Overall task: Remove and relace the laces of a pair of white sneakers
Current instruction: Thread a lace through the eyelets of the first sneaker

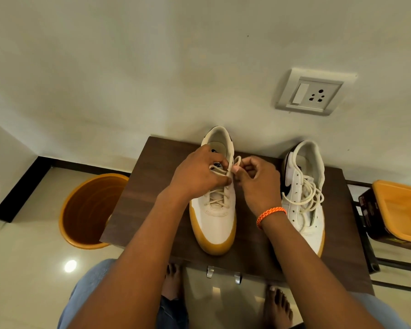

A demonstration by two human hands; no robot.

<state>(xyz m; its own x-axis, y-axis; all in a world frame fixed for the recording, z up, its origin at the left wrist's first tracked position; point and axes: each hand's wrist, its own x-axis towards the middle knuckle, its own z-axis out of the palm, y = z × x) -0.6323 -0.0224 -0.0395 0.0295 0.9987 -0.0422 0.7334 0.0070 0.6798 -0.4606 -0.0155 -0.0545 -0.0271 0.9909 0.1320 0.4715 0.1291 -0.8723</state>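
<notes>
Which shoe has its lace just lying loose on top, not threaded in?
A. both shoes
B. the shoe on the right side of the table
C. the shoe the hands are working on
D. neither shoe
B. The right sneaker has bare eyelets with its loose lace piled on top, while the left sneaker is laced across and both the left hand and right hand pinch its lace ends.
</notes>
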